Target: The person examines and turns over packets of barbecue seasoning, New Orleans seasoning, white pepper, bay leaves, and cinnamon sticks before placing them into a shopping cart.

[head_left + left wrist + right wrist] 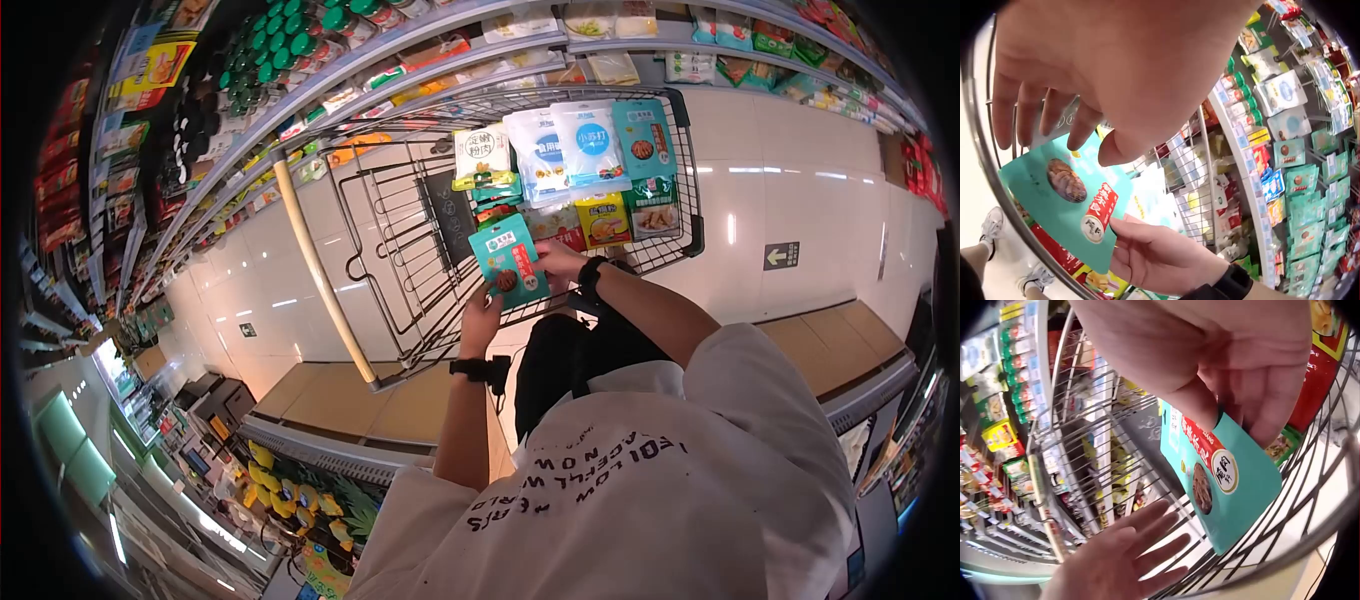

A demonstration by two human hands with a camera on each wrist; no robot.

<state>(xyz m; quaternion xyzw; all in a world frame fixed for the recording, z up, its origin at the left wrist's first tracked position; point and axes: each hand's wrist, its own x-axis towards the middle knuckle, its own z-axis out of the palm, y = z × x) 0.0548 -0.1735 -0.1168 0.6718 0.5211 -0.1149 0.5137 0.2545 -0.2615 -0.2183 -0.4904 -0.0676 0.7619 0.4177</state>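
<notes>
A teal seasoning packet (505, 250) with a red label and a food picture is tilted over the near side of a wire shopping cart (400, 290). My right hand (560, 262) pinches its edge between thumb and fingers, as the right wrist view shows on the packet (1235, 469). My left hand (482, 318) is beside the opposite end of the packet. Its fingers are extended and apart, seen above the packet (1066, 187) in the left wrist view and below it, as the left hand (1129, 556), in the right wrist view.
Inside the cart, white-and-blue pouches (595, 145), a yellow-green packet (483, 155), another teal packet (645, 140) and a yellow packet (604, 220) are grouped at the far end. The cart's pale handle (320, 265) is at left. Stocked shelves (400, 50) curve along the back.
</notes>
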